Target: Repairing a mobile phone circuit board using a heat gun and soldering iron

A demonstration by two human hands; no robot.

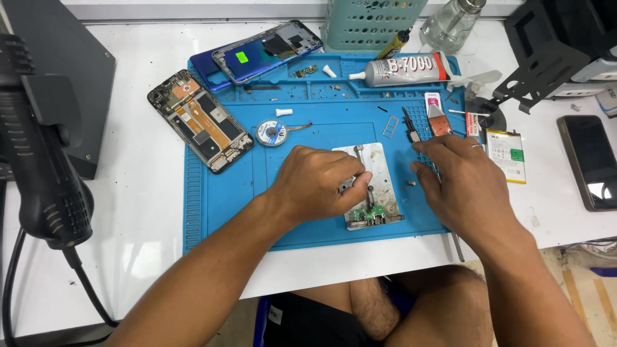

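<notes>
Broadly, a white table [148, 212] carried a blue work mat [231, 199], and on the mat's near middle sat a metal board holder [379, 173] with a small green circuit board [371, 214] clamped at its near end. To the far left stood a black hot-air gun [45, 160] with its cable hanging down.

The left hand [315, 183] lay over the holder's left side, its fingers curled shut around a small metal part at the holder's edge. The right hand [466, 183] rested palm down on the mat just right of the holder, fingers loosely spread and gripping nothing that could be seen.

An opened phone [199, 121] lay half on the mat's left edge, with a blue phone frame [267, 50] beyond it. A grey glue tube [402, 69] lay along the mat's far side, a dark phone [590, 160] well to the right, and a flat battery [506, 154] between that phone and the mat. A small wick spool [271, 133] sat near the left hand. A tiny metal piece [411, 184] lay between holder and right hand.
</notes>
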